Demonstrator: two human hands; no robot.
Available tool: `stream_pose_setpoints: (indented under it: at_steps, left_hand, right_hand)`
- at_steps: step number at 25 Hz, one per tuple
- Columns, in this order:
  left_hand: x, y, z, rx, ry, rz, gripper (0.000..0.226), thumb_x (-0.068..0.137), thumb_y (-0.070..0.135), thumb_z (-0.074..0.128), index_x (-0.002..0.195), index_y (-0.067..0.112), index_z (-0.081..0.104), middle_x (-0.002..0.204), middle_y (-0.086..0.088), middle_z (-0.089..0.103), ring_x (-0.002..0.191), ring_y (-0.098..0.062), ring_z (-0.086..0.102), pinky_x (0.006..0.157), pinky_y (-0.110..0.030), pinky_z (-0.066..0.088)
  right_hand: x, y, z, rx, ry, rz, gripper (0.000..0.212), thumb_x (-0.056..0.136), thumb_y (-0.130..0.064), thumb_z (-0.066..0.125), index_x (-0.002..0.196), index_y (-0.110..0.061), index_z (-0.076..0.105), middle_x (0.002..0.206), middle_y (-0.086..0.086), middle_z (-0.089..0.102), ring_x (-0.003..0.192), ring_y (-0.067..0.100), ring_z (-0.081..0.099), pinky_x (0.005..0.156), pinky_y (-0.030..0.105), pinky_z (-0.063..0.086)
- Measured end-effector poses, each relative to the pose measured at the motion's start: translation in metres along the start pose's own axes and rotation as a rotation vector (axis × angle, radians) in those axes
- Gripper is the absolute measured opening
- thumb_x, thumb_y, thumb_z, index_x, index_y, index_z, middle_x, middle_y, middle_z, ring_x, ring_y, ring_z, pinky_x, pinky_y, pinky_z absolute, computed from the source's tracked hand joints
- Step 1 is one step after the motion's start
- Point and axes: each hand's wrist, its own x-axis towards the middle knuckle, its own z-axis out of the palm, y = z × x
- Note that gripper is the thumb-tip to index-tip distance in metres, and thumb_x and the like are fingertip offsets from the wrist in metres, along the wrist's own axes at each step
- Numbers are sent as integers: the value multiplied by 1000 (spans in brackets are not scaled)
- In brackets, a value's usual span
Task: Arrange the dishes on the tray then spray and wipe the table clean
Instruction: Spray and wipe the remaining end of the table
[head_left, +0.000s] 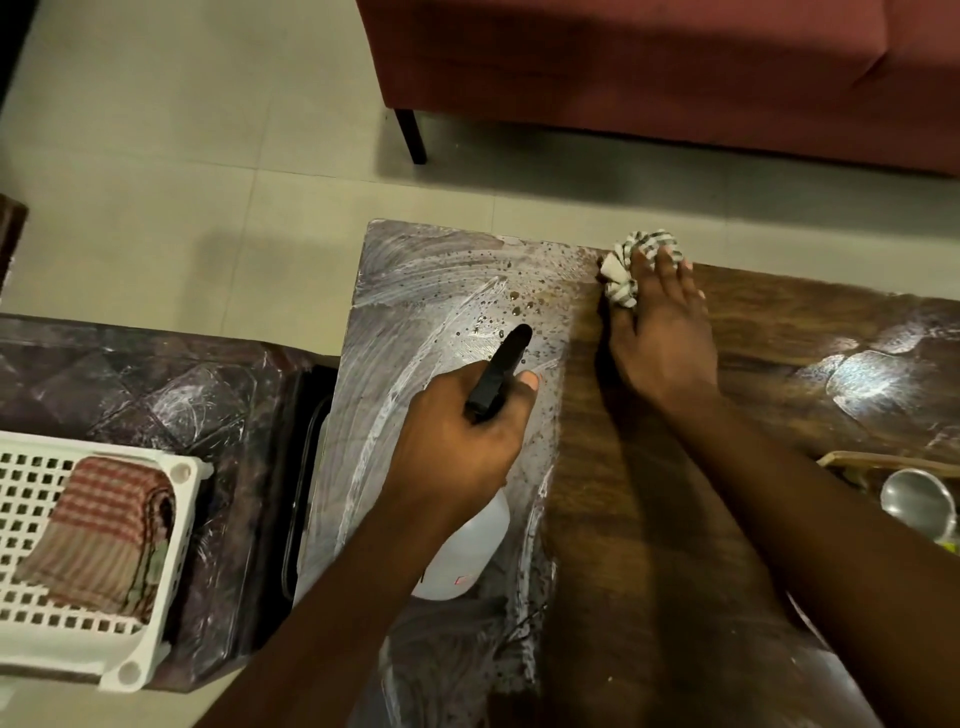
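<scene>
My left hand grips a spray bottle by its black trigger head, with the nozzle pointing away over the wooden table. Wet droplets and smeared streaks cover the table's left part. At the table's far edge my right hand presses a crumpled striped cloth against the surface. The wooden tray shows at the right edge, with a steel dish in it; the rest of the tray is cut off.
A white perforated basket holding folded cloths stands on a dark low table to the left. A red sofa on dark legs stands beyond the table, across a strip of tiled floor.
</scene>
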Motion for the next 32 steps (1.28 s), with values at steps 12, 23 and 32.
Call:
stream_pose_setpoints:
  at_steps: [12,23,32]
  left_hand:
    - [-12,-37,-40,-73,155,-12,44,95,55,67,82,13,66,71,-18,70,57,-40,62,60,-59,56]
    - [-16,-54,-66,-165,257,-25,50,94,49,67,83,-1,67,72,-28,66,66,-49,64,58,-63,56]
    - [-22,-60,-72,-158,251,-71,57,92,51,63,76,-3,63,65,-27,62,62,-49,63,62,-64,57]
  right_hand:
    - [10,-39,17,-47,-28,-172,66,109,-35,41,170,-26,15,179,6,9,166,29,6,133,55,15]
    - [30,-116,32,-140,-166,-476,64,109,-43,32,169,-31,12,179,4,6,166,26,2,134,55,10]
    - [28,-169,41,-306,-346,-1003,70,103,-54,22,169,-36,8,179,-3,2,165,22,0,133,47,5]
